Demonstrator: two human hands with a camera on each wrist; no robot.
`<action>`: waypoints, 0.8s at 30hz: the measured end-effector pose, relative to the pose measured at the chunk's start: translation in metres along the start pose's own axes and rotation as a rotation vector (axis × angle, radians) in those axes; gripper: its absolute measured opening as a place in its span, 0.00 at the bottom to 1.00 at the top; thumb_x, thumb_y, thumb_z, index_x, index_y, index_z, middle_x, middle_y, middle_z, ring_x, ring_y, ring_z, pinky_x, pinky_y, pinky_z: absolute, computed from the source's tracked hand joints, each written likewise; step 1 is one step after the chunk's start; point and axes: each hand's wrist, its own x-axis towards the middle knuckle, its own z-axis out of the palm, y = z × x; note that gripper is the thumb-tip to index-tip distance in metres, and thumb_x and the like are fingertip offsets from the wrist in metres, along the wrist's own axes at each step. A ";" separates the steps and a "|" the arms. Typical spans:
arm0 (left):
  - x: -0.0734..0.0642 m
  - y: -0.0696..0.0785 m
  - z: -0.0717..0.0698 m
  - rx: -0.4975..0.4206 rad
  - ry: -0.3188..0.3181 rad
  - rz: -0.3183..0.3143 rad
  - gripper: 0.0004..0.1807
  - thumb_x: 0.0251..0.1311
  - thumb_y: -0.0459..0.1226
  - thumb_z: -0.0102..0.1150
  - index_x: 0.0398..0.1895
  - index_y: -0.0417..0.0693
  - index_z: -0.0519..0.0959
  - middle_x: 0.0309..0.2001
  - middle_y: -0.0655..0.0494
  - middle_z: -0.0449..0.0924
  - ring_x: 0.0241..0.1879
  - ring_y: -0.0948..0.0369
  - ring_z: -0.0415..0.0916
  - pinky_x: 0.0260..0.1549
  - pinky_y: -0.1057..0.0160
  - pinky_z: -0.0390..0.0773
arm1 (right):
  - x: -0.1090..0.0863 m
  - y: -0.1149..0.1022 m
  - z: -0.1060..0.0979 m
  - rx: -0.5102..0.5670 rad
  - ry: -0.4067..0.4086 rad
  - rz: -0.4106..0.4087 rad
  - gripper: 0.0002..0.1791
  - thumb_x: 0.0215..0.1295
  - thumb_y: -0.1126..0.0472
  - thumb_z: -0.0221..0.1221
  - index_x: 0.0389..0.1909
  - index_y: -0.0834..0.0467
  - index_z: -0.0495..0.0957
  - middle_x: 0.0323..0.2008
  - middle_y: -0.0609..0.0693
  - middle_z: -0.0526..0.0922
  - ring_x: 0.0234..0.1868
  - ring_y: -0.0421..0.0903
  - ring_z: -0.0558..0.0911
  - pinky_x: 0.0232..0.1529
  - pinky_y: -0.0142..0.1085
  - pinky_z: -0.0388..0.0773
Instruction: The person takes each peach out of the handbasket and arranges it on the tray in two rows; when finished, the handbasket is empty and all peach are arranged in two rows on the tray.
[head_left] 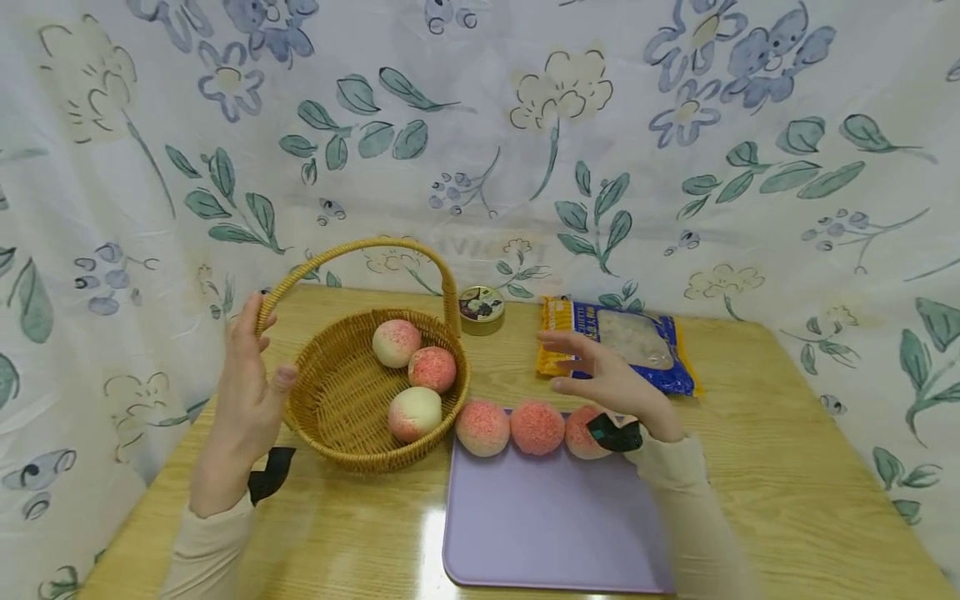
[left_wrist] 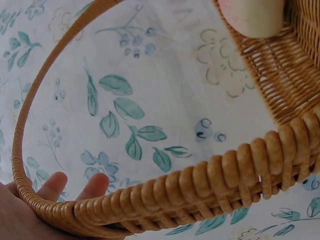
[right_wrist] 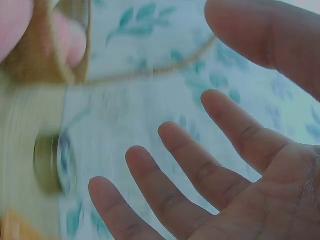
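Note:
My left hand (head_left: 247, 396) is at the left side of the wicker basket (head_left: 330, 454). Its fingers reach behind the arched handle (left_wrist: 150, 212), tips showing past it, while the thumb stands apart. In the basket are three pink-and-cream peaches, among them a paler peach (head_left: 415, 414) nearest the front. Over the far right part of the lavender tray (head_left: 555, 521) hovers my right hand (head_left: 607, 379), its fingers spread and nothing held. Three more peaches line the tray's far edge: a left peach (head_left: 482, 429), a middle peach (head_left: 537, 427) and a right peach (head_left: 587, 433), partly covered by the wrist.
Behind the tray lies a blue and yellow packet (head_left: 637, 337) with a see-through window. A round gold tin (head_left: 482, 310) stands between basket and packet. The wooden table (head_left: 795, 483) ends at a floral curtain (head_left: 487, 150) along the back and sides.

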 end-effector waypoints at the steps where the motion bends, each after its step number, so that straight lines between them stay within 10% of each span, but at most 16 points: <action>1: 0.000 0.000 -0.001 0.001 0.001 -0.001 0.44 0.70 0.60 0.38 0.75 0.38 0.43 0.72 0.38 0.51 0.69 0.56 0.56 0.66 0.63 0.56 | 0.011 -0.006 0.005 0.004 -0.022 -0.017 0.34 0.66 0.64 0.60 0.71 0.58 0.60 0.71 0.58 0.63 0.70 0.60 0.64 0.66 0.56 0.64; 8: 0.000 -0.001 -0.007 -0.016 -0.008 -0.038 0.46 0.69 0.63 0.37 0.76 0.40 0.42 0.72 0.34 0.47 0.65 0.32 0.55 0.60 0.32 0.56 | 0.087 -0.037 0.040 0.035 -0.166 -0.108 0.30 0.68 0.66 0.57 0.70 0.58 0.62 0.70 0.59 0.65 0.70 0.58 0.65 0.67 0.54 0.65; 24: 0.002 0.000 -0.007 -0.027 -0.027 -0.065 0.49 0.65 0.67 0.36 0.77 0.46 0.43 0.74 0.38 0.47 0.66 0.33 0.56 0.58 0.33 0.57 | 0.182 -0.028 0.093 0.143 -0.181 0.024 0.27 0.72 0.61 0.53 0.70 0.60 0.63 0.70 0.60 0.65 0.71 0.59 0.65 0.66 0.47 0.68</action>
